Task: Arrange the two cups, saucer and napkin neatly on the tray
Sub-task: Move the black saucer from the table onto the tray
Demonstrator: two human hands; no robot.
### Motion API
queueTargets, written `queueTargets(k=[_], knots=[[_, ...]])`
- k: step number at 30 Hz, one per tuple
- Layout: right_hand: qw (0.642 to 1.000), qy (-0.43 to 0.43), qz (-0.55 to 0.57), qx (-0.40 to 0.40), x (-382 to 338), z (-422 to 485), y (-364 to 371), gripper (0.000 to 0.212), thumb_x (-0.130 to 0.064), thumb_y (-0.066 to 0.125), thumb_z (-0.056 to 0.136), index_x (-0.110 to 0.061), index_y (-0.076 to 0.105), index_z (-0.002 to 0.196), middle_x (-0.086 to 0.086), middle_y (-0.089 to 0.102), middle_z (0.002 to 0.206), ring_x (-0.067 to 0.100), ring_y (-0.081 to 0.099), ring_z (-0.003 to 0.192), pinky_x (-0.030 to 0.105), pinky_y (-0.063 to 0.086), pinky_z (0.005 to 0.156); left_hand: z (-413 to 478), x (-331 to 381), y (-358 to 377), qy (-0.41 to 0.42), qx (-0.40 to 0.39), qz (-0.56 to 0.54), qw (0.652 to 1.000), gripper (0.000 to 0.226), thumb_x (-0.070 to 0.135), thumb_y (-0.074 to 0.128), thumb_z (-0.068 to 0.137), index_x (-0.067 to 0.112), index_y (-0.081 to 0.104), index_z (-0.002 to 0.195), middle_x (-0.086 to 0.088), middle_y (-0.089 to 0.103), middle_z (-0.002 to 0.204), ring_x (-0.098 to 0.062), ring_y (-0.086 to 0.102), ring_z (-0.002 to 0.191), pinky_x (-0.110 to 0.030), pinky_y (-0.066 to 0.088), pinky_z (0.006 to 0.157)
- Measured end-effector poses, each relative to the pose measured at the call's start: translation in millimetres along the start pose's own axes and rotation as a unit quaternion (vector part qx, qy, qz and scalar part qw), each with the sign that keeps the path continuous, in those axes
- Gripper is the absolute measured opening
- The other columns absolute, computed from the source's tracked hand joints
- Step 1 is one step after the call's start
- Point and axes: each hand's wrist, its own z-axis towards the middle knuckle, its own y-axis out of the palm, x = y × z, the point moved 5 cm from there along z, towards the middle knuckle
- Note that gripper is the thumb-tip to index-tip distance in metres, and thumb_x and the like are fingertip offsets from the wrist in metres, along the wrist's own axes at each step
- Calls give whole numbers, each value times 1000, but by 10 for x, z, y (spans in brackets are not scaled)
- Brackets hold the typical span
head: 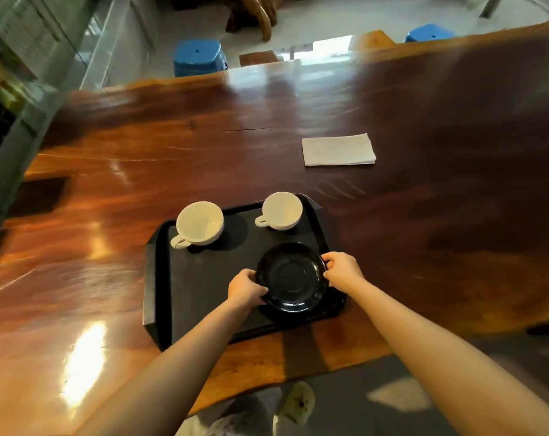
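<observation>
A black tray [204, 278] lies on the wooden table near its front edge. Two white cups stand upright at the tray's far side: one cup [199, 223] at the far left, the other cup [282, 210] at the far right, both handles pointing left. A black saucer [292, 276] is at the tray's near right. My left hand [245, 287] grips the saucer's left rim and my right hand [342, 270] grips its right rim. Whether the saucer rests on the tray or hovers just above it is unclear. A folded white napkin [338, 150] lies on the table beyond the tray, to the right.
The glossy wooden table [141, 158] stretches far to the back and both sides. Two blue stools [197, 58] [430, 33] stand behind its far edge. A shoe [298, 402] shows on the grey floor below the near edge.
</observation>
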Motion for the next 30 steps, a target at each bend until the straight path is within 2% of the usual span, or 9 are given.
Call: queueTargets(k=[2, 4, 8, 11, 14, 17, 21, 25, 30], knots=[[1000, -5, -23, 18, -4, 24, 8, 39, 7, 47, 85, -14, 65, 113, 6, 67, 93, 26, 65, 83, 35, 55, 71, 44, 26, 9, 4, -3, 28, 1000, 33, -9, 64, 80, 9, 52, 105, -12, 57, 106, -24, 62, 87, -33, 59, 65], [997, -15, -65, 29, -18, 24, 21, 35, 7, 43, 84, -10, 67, 104, 8, 66, 91, 24, 60, 77, 32, 50, 66, 70, 42, 23, 7, -6, 55, 998, 37, -7, 65, 80, 6, 53, 113, -10, 56, 104, -21, 60, 83, -26, 56, 57], [991, -23, -122, 44, -59, 39, 9, 32, 7, 42, 84, -8, 67, 97, 10, 67, 99, 24, 56, 77, 29, 47, 64, 89, 25, 56, 0, -18, 71, 997, 43, -4, 66, 81, 7, 51, 120, -9, 56, 107, -19, 60, 85, -24, 55, 57], [989, -15, -141, 46, -59, 58, 3, 35, 8, 42, 85, -8, 66, 105, 9, 67, 103, 27, 62, 86, 31, 51, 65, 93, 10, 70, -3, -30, 57, 998, 43, -4, 65, 82, 8, 51, 121, -7, 56, 103, -18, 61, 85, -23, 55, 56], [989, -9, -139, 52, -68, 73, -6, 36, 8, 42, 85, -8, 66, 105, 10, 67, 104, 25, 60, 83, 33, 53, 68, 95, 30, 67, -7, -29, 53, 998, 43, -5, 65, 81, 8, 51, 120, -7, 56, 101, -19, 62, 85, -24, 55, 56], [991, 1, -120, 56, -67, 52, -20, 39, 6, 43, 88, -11, 62, 117, 11, 65, 114, 29, 62, 100, 34, 52, 76, 93, 49, 78, -5, -24, 65, 998, 44, -4, 65, 82, 8, 50, 121, -9, 56, 109, -19, 60, 87, -23, 54, 54], [995, 1, -75, 63, -28, -34, -5, 47, 5, 41, 89, -12, 52, 131, 11, 59, 128, 30, 57, 115, 36, 50, 89, 101, 45, 87, 2, -18, 72, 997, 44, -4, 64, 82, 10, 50, 121, -11, 57, 117, -12, 59, 74, -21, 52, 52], [998, -15, -35, 60, -3, -136, 39, 51, 6, 40, 88, -12, 49, 135, 11, 56, 131, 29, 56, 115, 36, 49, 90, 79, 47, 101, 9, -10, 77, 997, 47, -3, 65, 82, 8, 49, 125, -12, 57, 120, -14, 57, 82, -21, 51, 51], [997, -40, -51, 51, -49, -281, 36, 49, 0, 44, 91, -15, 45, 138, 6, 48, 142, 28, 52, 124, 38, 47, 98, 43, 35, 104, -3, 3, 50, 999, 45, -1, 60, 86, 4, 47, 129, -14, 57, 123, -18, 58, 83, -23, 54, 52]])
